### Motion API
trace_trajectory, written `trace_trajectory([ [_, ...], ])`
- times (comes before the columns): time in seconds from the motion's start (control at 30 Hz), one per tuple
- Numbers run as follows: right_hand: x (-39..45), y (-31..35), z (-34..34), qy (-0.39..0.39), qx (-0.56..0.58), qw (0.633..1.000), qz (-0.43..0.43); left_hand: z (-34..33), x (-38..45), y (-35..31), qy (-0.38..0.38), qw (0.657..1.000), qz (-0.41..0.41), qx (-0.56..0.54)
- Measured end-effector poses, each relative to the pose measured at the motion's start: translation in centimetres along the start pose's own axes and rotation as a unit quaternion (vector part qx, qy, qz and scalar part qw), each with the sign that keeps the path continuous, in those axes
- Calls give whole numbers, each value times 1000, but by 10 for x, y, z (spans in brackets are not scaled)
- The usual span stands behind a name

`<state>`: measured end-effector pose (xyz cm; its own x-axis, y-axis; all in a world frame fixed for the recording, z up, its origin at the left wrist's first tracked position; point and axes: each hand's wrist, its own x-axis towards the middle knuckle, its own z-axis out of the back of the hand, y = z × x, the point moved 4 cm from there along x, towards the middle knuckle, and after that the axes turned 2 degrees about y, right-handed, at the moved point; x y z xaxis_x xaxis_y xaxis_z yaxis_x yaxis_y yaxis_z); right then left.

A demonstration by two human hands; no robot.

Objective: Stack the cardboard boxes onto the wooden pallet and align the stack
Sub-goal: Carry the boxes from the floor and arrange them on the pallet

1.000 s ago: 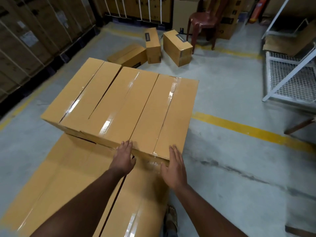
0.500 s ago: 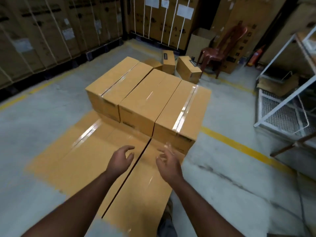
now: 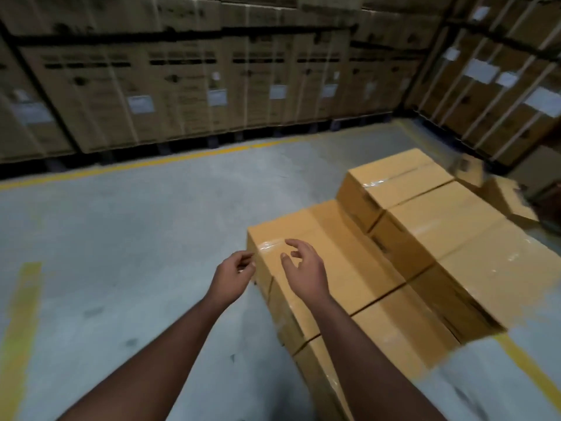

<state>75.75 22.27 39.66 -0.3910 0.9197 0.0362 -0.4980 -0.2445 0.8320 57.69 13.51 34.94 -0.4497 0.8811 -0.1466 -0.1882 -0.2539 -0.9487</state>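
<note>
A stack of tan taped cardboard boxes fills the right of the view. Its lower layer [image 3: 340, 256] lies flat, and an upper row of boxes [image 3: 440, 220] sits along the far right side. The pallet beneath is hidden. My left hand [image 3: 233, 276] hovers beside the stack's near left corner, fingers loosely curled and holding nothing. Above the lower layer's top floats my right hand [image 3: 303, 268], fingers spread and relaxed, also holding nothing.
Loose cardboard boxes [image 3: 504, 196] lie on the floor behind the stack at the right. Tall strapped cartons on pallets [image 3: 188, 86] line the back and right walls. A yellow line [image 3: 182, 156] runs along the grey concrete floor [image 3: 121, 253] to the left.
My view has swung left, so the stack now sits at the right. Both hands came off the upper box's near edge and now hover near the lower layer's left corner.
</note>
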Motion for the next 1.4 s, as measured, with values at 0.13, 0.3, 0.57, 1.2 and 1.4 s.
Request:
trace_trajectory([
  [0.13,15,-1,-32,19,54,998,-40,42,1,3,-9,1000,15,3],
  [0.3,56,-16,-66,19,100,992,-74,86,45,11,-17,999,35,33],
  [0.57,210,-46,-90,-4,118,987,-112,86,222,5,50,997,43,37],
  [1.2,652,40,-240,-5,63,991,-118,274,678,8,31,995,89,22],
  [1.4,771,73,-255,-92,110,973,-183,316,842,-32,96,988,89,77],
])
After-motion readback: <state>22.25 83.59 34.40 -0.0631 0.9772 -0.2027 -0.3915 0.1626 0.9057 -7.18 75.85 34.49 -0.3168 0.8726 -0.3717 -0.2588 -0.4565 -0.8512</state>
